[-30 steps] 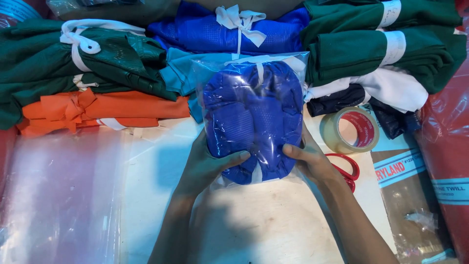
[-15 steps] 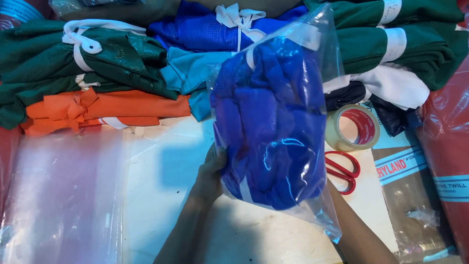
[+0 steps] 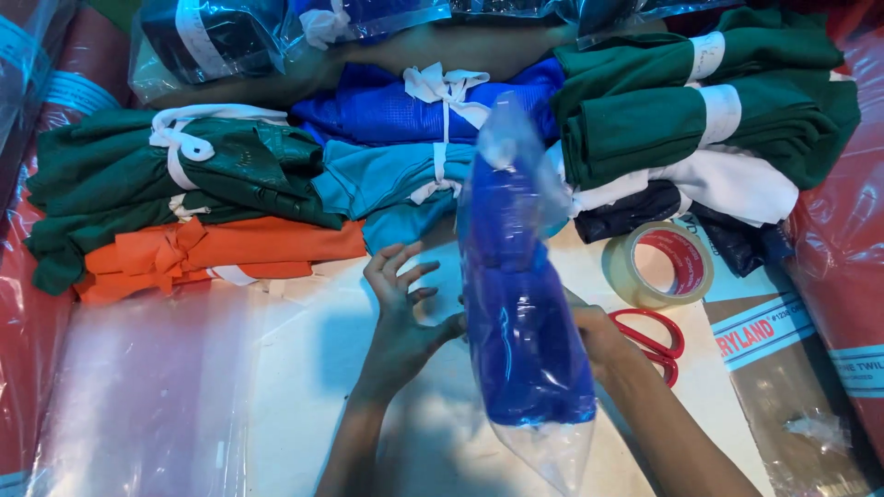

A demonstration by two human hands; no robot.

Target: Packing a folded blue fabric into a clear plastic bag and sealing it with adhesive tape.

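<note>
Now my right hand (image 3: pixel 599 336) grips the clear bag of blue cloth (image 3: pixel 520 313), standing edge-on above the table (image 3: pixel 304 368); my left hand (image 3: pixel 401 308) is spread open, thumb touching it.

— From here I can't see most of my right hand (image 3: pixel 597 333); the clear bag of blue cloth (image 3: pixel 525 331) stands in front of it, so I can't tell how the fingers grip.

— And the left hand (image 3: pixel 401 308)?

— Its fingers are spread and plain to see, but whether the thumb touches the bag I can't tell. The bag itself is blurred, its top end smeared.

— Anything else hidden?

— The red scissors (image 3: pixel 656 339) are partly behind my right wrist. The bagged bundles (image 3: pixel 207 37) along the top are cut off by the edge, as is the red plastic-wrapped roll (image 3: pixel 843 267) on the right.
</note>
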